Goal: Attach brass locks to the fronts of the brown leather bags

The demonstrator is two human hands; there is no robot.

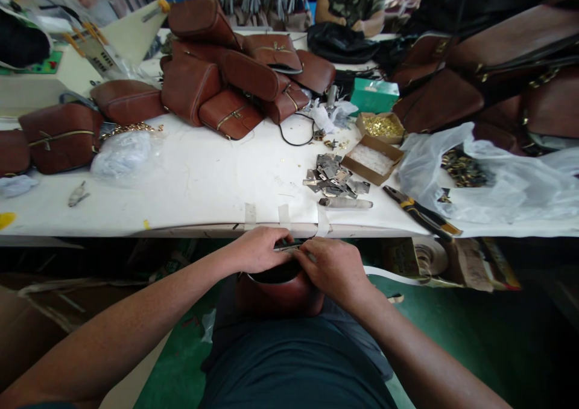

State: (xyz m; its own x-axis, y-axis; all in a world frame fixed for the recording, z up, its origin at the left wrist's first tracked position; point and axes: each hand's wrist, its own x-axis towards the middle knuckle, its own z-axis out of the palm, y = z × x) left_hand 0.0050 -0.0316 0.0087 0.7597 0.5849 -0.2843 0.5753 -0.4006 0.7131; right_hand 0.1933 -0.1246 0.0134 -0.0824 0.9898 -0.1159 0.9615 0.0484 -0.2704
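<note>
Left hand and right hand grip an open bag up top, seemingly mid-job, other bags heaped at eleven o'clock

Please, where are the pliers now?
In the head view, the pliers lie on the right side of the white table, near its front edge, beside the clear plastic bag.

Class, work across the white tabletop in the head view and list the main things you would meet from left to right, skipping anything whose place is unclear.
Small pale object → crumpled clear plastic bag → zipped brown bag at the heap's front → pile of metal plates → black-and-yellow pliers.
</note>
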